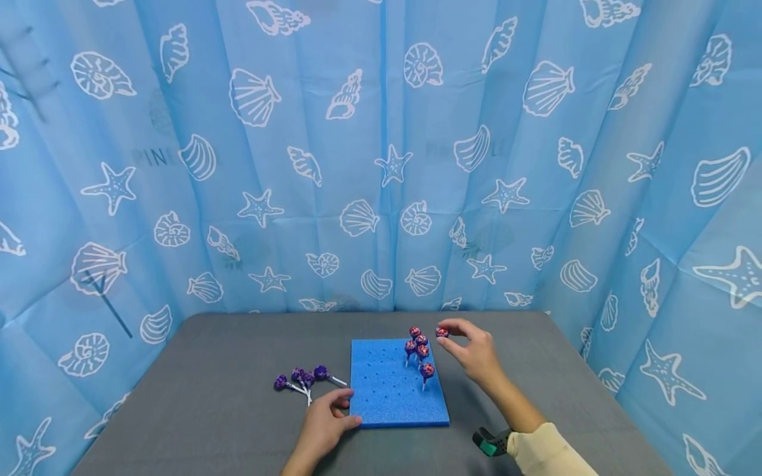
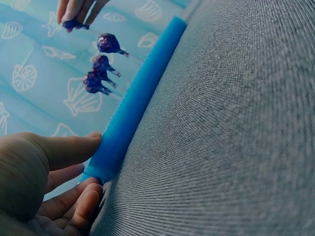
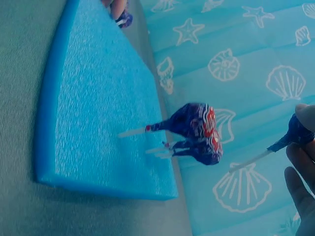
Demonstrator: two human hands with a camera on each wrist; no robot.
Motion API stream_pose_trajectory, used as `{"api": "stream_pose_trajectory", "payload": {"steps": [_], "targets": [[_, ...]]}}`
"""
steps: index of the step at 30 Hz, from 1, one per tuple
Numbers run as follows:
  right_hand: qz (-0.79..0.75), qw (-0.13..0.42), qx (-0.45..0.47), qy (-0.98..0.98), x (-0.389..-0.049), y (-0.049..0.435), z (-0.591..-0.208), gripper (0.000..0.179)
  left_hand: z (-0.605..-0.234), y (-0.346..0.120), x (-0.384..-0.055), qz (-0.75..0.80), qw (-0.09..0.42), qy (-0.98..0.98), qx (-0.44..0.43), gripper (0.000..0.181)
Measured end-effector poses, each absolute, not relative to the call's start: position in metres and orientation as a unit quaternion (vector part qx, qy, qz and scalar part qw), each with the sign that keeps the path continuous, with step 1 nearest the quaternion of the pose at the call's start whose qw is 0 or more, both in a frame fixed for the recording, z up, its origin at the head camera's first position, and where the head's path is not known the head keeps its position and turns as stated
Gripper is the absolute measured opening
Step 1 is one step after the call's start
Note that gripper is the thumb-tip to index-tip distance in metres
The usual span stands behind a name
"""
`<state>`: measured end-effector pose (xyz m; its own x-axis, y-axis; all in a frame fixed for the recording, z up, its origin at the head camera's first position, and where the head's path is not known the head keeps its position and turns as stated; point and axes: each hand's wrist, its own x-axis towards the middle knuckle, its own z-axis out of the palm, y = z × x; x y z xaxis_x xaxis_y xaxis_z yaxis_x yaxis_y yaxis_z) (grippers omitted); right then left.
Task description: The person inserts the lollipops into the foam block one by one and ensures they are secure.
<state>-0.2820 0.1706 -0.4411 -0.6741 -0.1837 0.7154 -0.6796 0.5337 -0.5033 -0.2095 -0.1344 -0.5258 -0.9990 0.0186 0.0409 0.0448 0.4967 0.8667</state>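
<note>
A blue foam board (image 1: 387,396) with rows of small holes lies flat on the table. My left hand (image 1: 324,423) holds its near left corner, thumb and fingers on either side. Several wrapped lollipops (image 1: 422,352) stand in the board's right part, sticks down, with purple and red wrappers. Past the board's far right edge, my right hand (image 1: 473,350) pinches another lollipop (image 3: 295,133) by its wrapped head. In the right wrist view its white stick hangs free, slanting, beside the standing ones.
Several more purple-wrapped lollipops (image 1: 297,375) lie loose on the grey table (image 1: 238,350), left of the board and just beyond my left hand. A dark band with a green patch (image 1: 488,448) is by the right wrist. A blue shell-print curtain (image 1: 381,198) hangs behind the table.
</note>
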Motion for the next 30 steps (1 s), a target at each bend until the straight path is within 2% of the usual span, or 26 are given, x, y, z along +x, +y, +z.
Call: {"api": "stream_pose_trajectory", "payload": {"steps": [7, 20, 30], "targets": [[0.441, 0.282, 0.238, -0.818, -0.278, 0.161, -0.437, 0.024, -0.524, -0.134, -0.209, -0.499, 0.009, -0.867, -0.014, 0.050], [0.436, 0.298, 0.246, -0.812, -0.277, 0.143, -0.454, 0.025, -0.524, -0.135, -0.208, -0.504, 0.014, -0.863, -0.024, 0.051], [0.419, 0.291, 0.233, -0.828, -0.272, 0.131, -0.468, 0.025, -0.523, -0.134, -0.207, -0.499, 0.019, -0.866, -0.018, 0.051]]}}
